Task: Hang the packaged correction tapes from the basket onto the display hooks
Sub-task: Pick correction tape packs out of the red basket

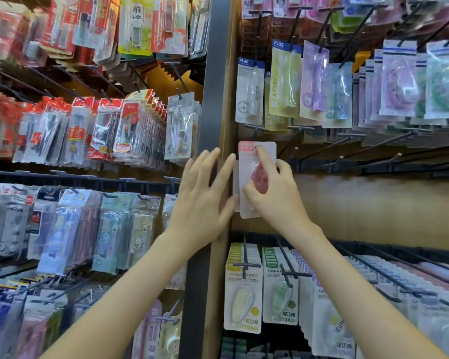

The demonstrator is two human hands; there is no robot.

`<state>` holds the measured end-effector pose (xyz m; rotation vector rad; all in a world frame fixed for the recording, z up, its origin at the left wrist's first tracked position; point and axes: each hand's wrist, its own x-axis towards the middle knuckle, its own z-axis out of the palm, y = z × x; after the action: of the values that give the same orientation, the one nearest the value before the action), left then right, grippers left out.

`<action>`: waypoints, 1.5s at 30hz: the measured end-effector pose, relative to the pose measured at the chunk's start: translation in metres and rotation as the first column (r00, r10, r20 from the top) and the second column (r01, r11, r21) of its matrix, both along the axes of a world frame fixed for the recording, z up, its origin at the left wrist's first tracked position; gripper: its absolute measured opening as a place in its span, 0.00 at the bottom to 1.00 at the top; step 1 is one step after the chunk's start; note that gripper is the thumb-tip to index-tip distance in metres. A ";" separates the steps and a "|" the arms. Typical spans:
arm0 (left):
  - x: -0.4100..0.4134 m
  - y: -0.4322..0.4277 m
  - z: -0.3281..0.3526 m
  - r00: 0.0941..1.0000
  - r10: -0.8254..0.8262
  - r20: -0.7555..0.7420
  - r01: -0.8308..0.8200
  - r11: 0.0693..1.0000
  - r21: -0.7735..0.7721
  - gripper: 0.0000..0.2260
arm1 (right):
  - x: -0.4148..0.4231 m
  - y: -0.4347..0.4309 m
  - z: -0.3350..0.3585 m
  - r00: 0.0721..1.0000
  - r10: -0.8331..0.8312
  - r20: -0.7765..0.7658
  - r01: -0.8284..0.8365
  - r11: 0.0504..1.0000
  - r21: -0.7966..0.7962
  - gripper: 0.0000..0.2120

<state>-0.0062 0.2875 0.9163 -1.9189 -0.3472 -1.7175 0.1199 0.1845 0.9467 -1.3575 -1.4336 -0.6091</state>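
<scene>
Covering tape pack (pixel 246 165), right grip (pixel 272 195) pinches it.

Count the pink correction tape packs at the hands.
1 for certain: the pink pack, pinched by the right hand beside the wooden upright. A pale card edge behind it, by the open left hand, may be a second.

Pink-and-white correction tape pack (pixel 246 182)

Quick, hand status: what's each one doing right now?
Left hand: open, fingers straight, holding nothing.
Right hand: gripping the pink correction tape package, index finger up at its top edge.
</scene>
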 end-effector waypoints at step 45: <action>-0.020 -0.034 -0.068 0.971 -0.238 0.029 0.236 0.924 -0.299 0.25 | -0.005 0.000 -0.032 0.944 -0.316 0.092 0.329 0.922 -0.203 0.28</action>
<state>-0.0263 0.2534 0.8481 -2.2654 -0.4074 -1.8999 0.1148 0.1844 0.9147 -1.7836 -1.3607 -0.7248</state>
